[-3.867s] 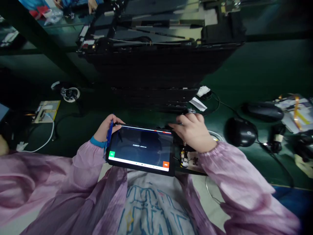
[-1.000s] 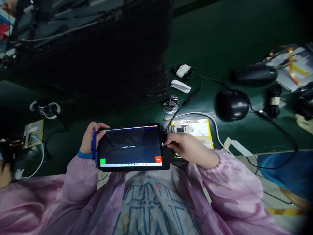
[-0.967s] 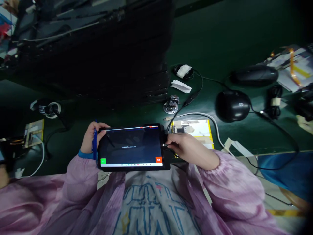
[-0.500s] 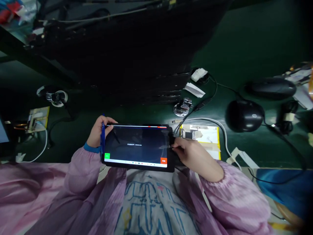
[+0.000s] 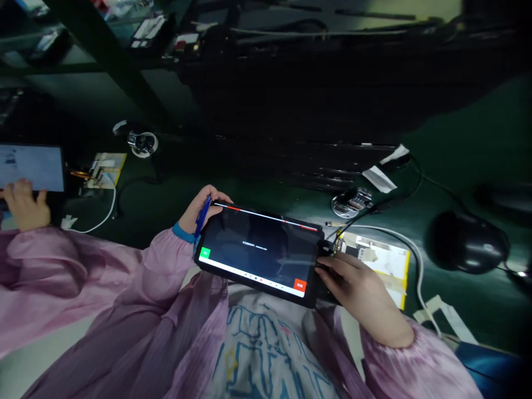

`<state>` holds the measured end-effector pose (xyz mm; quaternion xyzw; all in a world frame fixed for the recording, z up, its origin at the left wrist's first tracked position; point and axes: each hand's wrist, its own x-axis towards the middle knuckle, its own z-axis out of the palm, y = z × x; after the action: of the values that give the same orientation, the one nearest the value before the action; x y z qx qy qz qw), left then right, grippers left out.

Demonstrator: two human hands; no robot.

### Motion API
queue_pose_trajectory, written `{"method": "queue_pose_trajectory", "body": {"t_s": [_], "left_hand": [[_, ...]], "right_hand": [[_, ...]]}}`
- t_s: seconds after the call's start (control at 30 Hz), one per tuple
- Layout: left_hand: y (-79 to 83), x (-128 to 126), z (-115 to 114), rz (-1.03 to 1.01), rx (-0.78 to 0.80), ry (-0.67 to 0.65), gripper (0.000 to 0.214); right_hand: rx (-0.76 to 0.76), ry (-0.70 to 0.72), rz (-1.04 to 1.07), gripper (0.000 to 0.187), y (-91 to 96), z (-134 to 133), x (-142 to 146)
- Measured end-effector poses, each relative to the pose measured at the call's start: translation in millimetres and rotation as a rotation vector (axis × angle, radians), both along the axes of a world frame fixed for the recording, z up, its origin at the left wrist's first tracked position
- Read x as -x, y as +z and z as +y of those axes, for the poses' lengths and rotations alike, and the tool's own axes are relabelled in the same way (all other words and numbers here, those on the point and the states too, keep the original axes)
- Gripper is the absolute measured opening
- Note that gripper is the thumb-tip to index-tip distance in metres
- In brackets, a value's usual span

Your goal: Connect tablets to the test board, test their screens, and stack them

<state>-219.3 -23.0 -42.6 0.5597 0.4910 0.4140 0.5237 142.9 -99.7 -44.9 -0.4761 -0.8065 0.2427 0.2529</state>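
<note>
A black tablet (image 5: 257,252) with a lit dark screen, a green button at its lower left and a red one at its lower right, rests against my chest at the table edge. My left hand (image 5: 201,209) grips the tablet's left end and also holds a blue pen (image 5: 203,216) against it. My right hand (image 5: 357,285) is closed at the tablet's right end, fingers pinched on a small black cable plug (image 5: 325,247) beside the tablet's edge.
A tall stack of black tablets (image 5: 316,127) fills the green table behind. A yellow-edged circuit part (image 5: 386,260), a white cable (image 5: 415,249), a round metal piece (image 5: 351,202) and a black mouse (image 5: 467,249) lie right. Another person's hand (image 5: 25,205) holds a lit tablet (image 5: 31,166) far left.
The view swung left and tilted, so the tablet now sits slanted. My right hand stays at the tablet's right end. The neighbour's hand and tablet came into view.
</note>
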Motion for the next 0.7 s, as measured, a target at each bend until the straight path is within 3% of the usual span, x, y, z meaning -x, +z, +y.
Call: {"method": "queue_pose_trajectory", "body": {"t_s": [0.17,0.5,0.6,0.7], "left_hand": [[4.1,-0.1,-1.0,0.046,-0.016,-0.044,0.029],[13.3,-7.1,0.2,0.149,-0.037,-0.013,0.037],[11.6,-4.9,0.8,0.159,-0.033,-0.028,0.036],[11.1,-3.7,1.6,0.177,-0.031,-0.034,0.036]], "right_hand": [[-0.027,0.034,-0.020,0.014,4.9,1.1,2.1],[-0.082,0.077,-0.191,0.019,3.4,3.3,6.5],[-0.033,0.007,-0.104,0.014,7.2,1.8,-0.7],[0.054,-0.207,-0.006,0.014,10.1,5.2,-12.9]]}}
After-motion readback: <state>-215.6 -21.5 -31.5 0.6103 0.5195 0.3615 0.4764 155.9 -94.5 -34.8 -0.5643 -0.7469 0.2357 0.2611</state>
